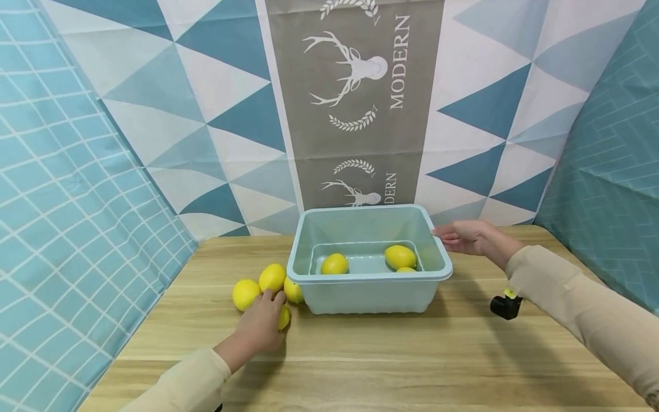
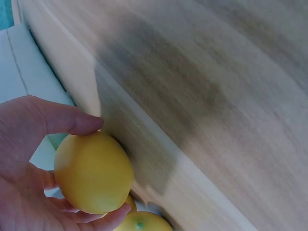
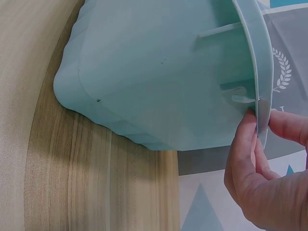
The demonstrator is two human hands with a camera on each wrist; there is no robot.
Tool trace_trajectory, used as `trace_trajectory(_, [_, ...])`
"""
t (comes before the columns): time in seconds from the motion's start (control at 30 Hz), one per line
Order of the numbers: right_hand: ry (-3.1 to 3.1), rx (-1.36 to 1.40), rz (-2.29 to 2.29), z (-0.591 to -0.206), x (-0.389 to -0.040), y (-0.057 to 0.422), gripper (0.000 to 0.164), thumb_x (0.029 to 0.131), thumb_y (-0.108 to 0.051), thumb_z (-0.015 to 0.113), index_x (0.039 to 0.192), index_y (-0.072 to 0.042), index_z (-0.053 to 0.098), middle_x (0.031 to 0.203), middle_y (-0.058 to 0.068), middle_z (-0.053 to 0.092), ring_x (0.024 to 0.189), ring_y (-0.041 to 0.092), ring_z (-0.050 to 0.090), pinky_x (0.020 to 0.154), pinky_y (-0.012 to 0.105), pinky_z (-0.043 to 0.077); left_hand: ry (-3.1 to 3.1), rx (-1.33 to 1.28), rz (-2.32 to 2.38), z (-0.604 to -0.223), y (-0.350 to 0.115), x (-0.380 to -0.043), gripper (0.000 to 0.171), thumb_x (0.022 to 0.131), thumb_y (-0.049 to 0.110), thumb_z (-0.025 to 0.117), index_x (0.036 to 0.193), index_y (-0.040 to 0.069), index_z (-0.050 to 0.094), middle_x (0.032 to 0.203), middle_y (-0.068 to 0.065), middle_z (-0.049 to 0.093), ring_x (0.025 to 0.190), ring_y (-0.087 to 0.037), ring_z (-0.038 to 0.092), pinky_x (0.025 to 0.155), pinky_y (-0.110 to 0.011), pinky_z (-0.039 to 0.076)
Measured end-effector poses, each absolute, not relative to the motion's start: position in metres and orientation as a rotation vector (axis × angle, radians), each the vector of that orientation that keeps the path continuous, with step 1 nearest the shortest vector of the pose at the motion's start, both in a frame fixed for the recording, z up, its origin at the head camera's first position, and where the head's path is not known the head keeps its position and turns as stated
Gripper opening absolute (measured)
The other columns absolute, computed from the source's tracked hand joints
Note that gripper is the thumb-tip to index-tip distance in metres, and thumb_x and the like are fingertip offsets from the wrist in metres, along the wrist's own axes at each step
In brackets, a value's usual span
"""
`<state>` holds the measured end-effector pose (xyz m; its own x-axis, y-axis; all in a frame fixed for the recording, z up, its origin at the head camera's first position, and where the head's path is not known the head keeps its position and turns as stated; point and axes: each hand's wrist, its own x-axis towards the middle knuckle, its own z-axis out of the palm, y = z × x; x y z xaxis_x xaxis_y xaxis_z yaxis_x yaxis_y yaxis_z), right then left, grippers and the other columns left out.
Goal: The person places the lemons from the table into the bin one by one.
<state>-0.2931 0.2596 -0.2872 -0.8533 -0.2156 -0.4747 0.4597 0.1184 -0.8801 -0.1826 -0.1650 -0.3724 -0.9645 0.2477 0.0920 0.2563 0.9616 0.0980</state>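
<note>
Head: left hand (image 1: 259, 326) curled round held lemon (image 1: 284, 318); loose lemons (image 1: 272, 277) just beyond it, tub (image 1: 368, 298) to its right, lemons inside (image 1: 334, 264). Left wrist: thumb opposes fingers (image 2: 113, 219), suits smooth oval. Right wrist: right hand (image 3: 267, 185) pinches lipped plastic rim (image 3: 263, 62), probably steadying tub.

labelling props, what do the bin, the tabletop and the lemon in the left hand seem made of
Bin: likely moulded plastic, soft sheen; ribs sit under its rim.
Tabletop: wood or wood-look laminate, satin; striped grain fits either.
Lemon: smooth, low-gloss yellow skin; real or plastic imitation, can't tell.
</note>
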Motion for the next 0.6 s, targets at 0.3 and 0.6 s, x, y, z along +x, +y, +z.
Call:
trace_trajectory(0.3, [1.908,0.221,-1.787,-0.2873,-0.2938,0.2606,0.021,0.091,-0.010,0.062,0.109,-0.007,0.051,0.083,-0.004,0.062,0.077,0.005,0.062,0.078,0.017,0.057,-3.037,-0.410,-0.060,-0.3690,-0.1644,-0.1770,0.064,0.058,0.015,0.079,0.117,0.006,0.055,0.106,-0.014,0.054,0.089,-0.030,0.054,0.058,-0.039,0.050])
trace_trajectory(0.6, [1.916,0.220,-1.786,-0.2874,-0.2933,0.2608,0.020,0.091,-0.010,0.062,0.108,-0.006,0.051,0.084,-0.004,0.062,0.078,0.005,0.061,0.078,0.017,0.057,-3.039,-0.450,0.009,-0.3631,-0.1643,-0.1752,0.062,0.058,0.021,0.078,0.115,0.008,0.054,0.105,-0.013,0.054,0.090,-0.028,0.053,0.056,-0.035,0.049])
